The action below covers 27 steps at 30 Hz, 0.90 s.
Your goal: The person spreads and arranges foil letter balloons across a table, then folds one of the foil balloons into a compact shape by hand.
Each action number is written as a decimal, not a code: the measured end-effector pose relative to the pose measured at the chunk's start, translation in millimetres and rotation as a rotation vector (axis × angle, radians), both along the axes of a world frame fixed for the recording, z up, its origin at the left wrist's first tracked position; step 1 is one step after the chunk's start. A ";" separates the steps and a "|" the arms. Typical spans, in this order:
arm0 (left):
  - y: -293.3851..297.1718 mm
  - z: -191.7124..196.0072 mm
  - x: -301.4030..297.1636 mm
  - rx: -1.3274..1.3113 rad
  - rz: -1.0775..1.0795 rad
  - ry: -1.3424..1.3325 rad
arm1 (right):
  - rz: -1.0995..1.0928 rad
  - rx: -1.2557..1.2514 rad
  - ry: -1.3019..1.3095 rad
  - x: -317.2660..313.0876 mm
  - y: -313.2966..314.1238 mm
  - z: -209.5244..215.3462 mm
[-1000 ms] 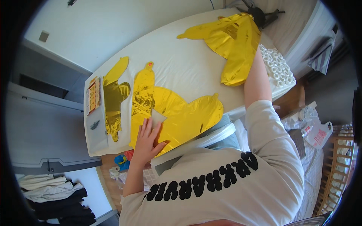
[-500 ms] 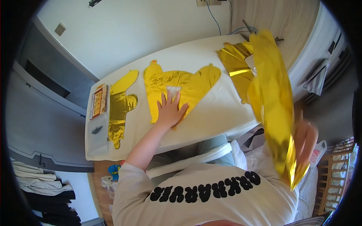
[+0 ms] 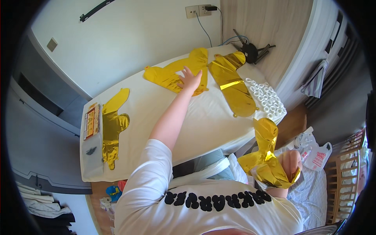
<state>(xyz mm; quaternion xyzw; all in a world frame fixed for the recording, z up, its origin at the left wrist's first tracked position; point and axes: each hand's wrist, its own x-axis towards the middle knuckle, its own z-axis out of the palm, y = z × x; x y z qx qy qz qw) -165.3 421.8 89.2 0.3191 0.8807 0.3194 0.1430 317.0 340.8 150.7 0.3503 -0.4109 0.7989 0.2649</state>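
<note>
Flat gold foil balloons lie on the white-covered table. My left hand [image 3: 191, 81], fingers spread, is over a wide foil balloon [image 3: 162, 80] near the back edge; whether its fingers press on the foil I cannot tell. Off the table's right front, my right hand [image 3: 291, 162] grips a crumpled gold foil balloon [image 3: 267, 152] at its lower edge, the fingers partly hidden by foil. Another long foil balloon [image 3: 234, 92] lies right of my left hand, its edge close to the wide one. At the far left a narrow foil balloon [image 3: 111, 129] lies flat.
A flat printed package [image 3: 92, 121] sits at the table's left end. White rings [image 3: 267, 98] cover the right corner, and a black router [image 3: 250, 51] with cables stands behind. Plastic bags [image 3: 316, 156] and a wooden crib [image 3: 344, 172] are at the right.
My left hand has moved away and to the right, and the wide balloon lies turned and farther back. My right hand has lowered its balloon toward me, uncovering the white rings.
</note>
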 end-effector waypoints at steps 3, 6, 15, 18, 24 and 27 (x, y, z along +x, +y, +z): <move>5.7 -9.0 0.3 0.290 -0.096 -0.099 | -0.025 -0.031 -0.124 -17.5 -9.9 9.0; -22.1 -21.9 -16.3 0.489 -0.276 -0.056 | 0.083 0.006 -0.133 -45.5 -21.7 20.6; -236.3 95.5 167.3 0.328 -1.499 0.180 | 0.523 0.377 -0.284 -83.6 -33.6 45.0; -269.1 111.7 193.0 0.472 -1.456 0.379 | 0.557 0.454 -0.124 -94.5 -27.7 75.5; -314.6 94.0 194.6 0.597 -1.363 0.044 | 0.419 0.460 -0.167 -111.6 -37.7 113.3; -340.9 88.5 194.4 0.652 -1.240 0.137 | 0.096 0.700 -0.255 -125.0 -22.7 134.5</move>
